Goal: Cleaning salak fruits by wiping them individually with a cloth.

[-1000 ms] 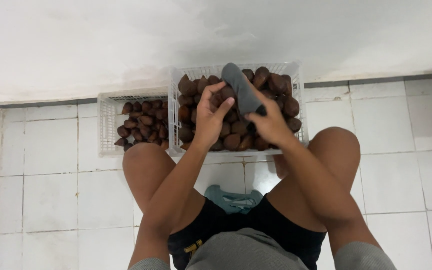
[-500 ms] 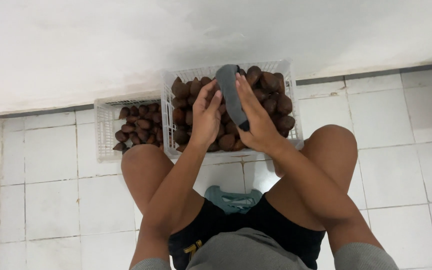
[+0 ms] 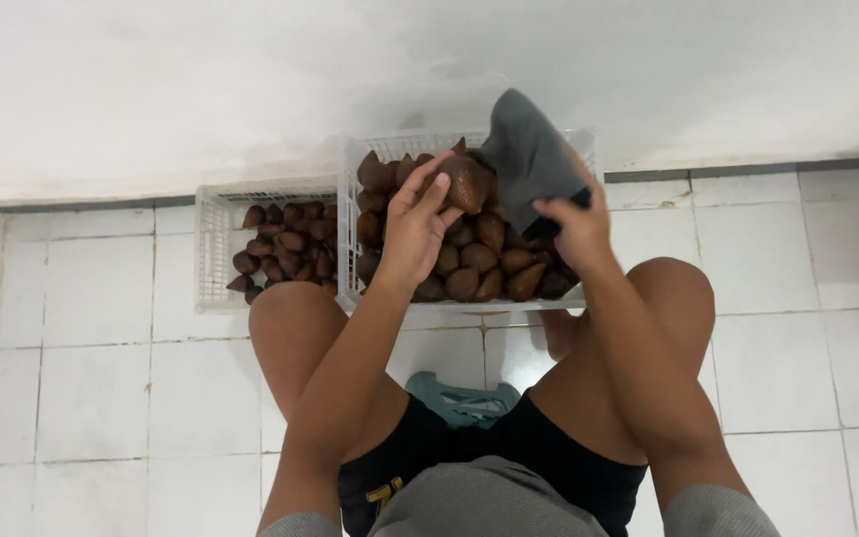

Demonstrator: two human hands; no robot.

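The white tiled floor point(image 3: 82, 388) spreads wide and bare to the left of the left hand and to the right of the right hand, while the white wall point(image 3: 201, 89) closes off the space just beyond both. Below the hands sits the larger white plastic crate point(image 3: 350, 229), heaped with brown snake fruits point(image 3: 474, 268), its near rim between the person's knees. A smaller white crate point(image 3: 213, 239) of the same fruit stands just left of it, touching its side. The right hand point(image 3: 577, 224) is closed on a dark grey cloth point(image 3: 529, 154), held up over the far right corner. The left hand point(image 3: 418, 224) is curled around one scaly brown snake fruit point(image 3: 466, 181), lifted just above the heap and close beside the cloth.
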